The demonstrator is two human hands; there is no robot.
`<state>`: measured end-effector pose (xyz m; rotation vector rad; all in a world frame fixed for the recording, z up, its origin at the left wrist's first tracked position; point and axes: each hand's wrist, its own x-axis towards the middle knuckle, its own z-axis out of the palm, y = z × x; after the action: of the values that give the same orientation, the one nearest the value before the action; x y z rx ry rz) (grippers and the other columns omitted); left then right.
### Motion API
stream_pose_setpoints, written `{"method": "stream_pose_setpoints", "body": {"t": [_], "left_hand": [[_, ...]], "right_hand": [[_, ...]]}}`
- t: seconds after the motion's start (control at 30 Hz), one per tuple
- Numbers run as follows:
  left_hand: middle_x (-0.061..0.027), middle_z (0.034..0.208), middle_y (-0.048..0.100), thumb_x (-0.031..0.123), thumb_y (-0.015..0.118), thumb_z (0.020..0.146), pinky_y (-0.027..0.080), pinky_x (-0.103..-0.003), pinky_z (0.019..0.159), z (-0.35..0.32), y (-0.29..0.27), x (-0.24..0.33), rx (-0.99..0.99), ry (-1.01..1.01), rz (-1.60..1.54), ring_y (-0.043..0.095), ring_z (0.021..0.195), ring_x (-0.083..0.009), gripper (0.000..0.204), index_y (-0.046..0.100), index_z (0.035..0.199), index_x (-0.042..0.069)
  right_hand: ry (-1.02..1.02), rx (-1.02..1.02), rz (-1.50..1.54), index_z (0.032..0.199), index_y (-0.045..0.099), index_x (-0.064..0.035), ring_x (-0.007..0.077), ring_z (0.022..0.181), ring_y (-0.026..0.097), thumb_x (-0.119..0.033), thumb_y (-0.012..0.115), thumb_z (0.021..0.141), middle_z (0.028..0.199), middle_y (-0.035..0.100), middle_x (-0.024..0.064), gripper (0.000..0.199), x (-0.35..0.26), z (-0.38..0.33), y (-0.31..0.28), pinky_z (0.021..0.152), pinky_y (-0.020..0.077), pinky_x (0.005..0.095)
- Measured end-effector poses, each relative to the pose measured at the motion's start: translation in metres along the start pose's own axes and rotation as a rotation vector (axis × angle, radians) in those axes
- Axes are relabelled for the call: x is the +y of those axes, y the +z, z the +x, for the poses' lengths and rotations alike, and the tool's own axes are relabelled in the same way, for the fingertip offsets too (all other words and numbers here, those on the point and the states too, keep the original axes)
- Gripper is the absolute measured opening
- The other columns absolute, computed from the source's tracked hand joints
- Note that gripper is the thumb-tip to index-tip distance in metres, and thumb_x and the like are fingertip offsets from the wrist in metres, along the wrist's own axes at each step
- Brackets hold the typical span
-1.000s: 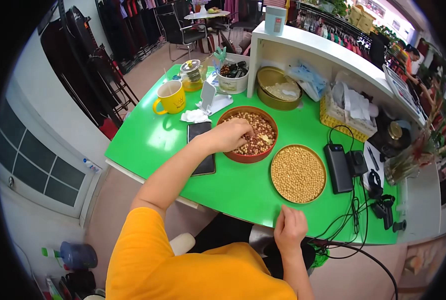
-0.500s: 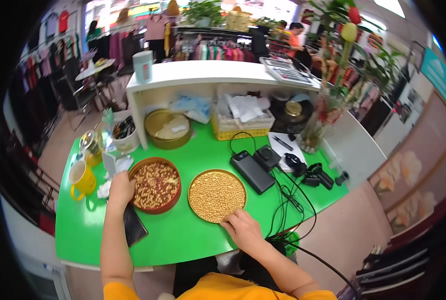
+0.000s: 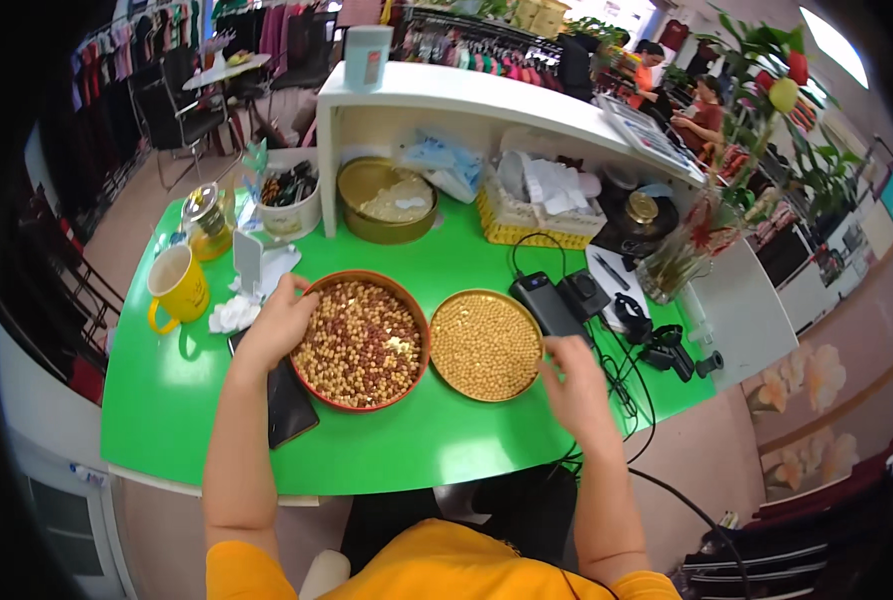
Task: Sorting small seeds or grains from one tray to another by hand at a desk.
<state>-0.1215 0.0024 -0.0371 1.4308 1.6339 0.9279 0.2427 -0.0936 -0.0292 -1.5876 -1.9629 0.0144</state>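
A round red tin (image 3: pixel 358 345) full of mixed brown and tan beans stands on the green tabletop. At its upper left rim is my left hand (image 3: pixel 281 328), with the fingers curled over the edge. Just right of the tin, almost touching it, lies a shallow round gold tray (image 3: pixel 486 345) spread with pale yellow soybeans. My right hand (image 3: pixel 574 385) is at the tray's right rim, thumb and fingers bent against the edge. A dark flat case (image 3: pixel 291 408) lies under my left wrist, partly hidden.
A yellow mug (image 3: pixel 178 285), a glass teapot (image 3: pixel 206 218) and crumpled tissue (image 3: pixel 234 315) are at left. Behind stand a gold tin (image 3: pixel 391 225) and a yellow basket (image 3: pixel 531 228). A black power bank (image 3: pixel 551 308), cables and a glass vase (image 3: pixel 666 270) are at right.
The view has shifted and come closer. My right hand has moved from the tray's lower right rim up to its right side. The gap between tin and tray has narrowed.
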Motion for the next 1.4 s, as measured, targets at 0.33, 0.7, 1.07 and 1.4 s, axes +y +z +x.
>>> {"method": "stream_pose_setpoints", "body": {"t": [0.33, 0.7, 1.07, 1.4], "left_hand": [[-0.0131, 0.107, 0.059, 0.002, 0.062, 0.077, 0.052, -0.035, 0.083, -0.022, 0.024, 0.022, -0.494, -0.103, -1.016, 0.061, 0.095, -0.0199, 0.048, 0.043, 0.12, -0.005], [-0.0146, 0.116, 0.052, 0.002, 0.069, 0.078, 0.049, -0.038, 0.091, -0.074, 0.082, 0.039, -0.482, -0.188, -1.106, 0.056, 0.105, -0.0218, 0.063, 0.028, 0.126, -0.004], [-0.0138, 0.119, 0.051, 0.002, 0.069, 0.08, 0.048, -0.04, 0.093, -0.077, 0.086, 0.037, -0.462, -0.187, -1.037, 0.055, 0.109, -0.0217, 0.063, 0.028, 0.127, 0.0], [-0.0156, 0.118, 0.052, -0.002, 0.066, 0.078, 0.05, -0.039, 0.091, -0.07, 0.087, 0.03, -0.466, -0.212, -1.038, 0.057, 0.106, -0.0219, 0.062, 0.028, 0.127, -0.002]], "right_hand": [[0.183, 0.175, 0.643, 0.114, 0.058, 0.0005, 0.0107, 0.084, 0.057, -0.003, 0.061, 0.088, 0.096, 0.061, 0.0048, 0.026, -0.032, 0.049, -0.015, 0.073, 0.0485, 0.0245], [-0.188, -0.201, 0.08, 0.097, 0.062, 0.0017, 0.0289, 0.084, 0.062, -0.002, 0.06, 0.083, 0.091, 0.062, 0.0141, 0.015, -0.058, 0.081, -0.007, 0.076, 0.0492, 0.0347], [-0.189, -0.293, -0.009, 0.091, 0.062, 0.0008, 0.0359, 0.087, 0.06, -0.006, 0.06, 0.081, 0.092, 0.062, 0.0169, 0.012, -0.053, 0.079, 0.02, 0.077, 0.0481, 0.0416], [-0.236, -0.292, -0.089, 0.089, 0.061, -0.0018, 0.0318, 0.082, 0.062, -0.006, 0.057, 0.082, 0.089, 0.064, 0.0137, 0.01, -0.049, 0.077, 0.033, 0.073, 0.049, 0.0396]]}}
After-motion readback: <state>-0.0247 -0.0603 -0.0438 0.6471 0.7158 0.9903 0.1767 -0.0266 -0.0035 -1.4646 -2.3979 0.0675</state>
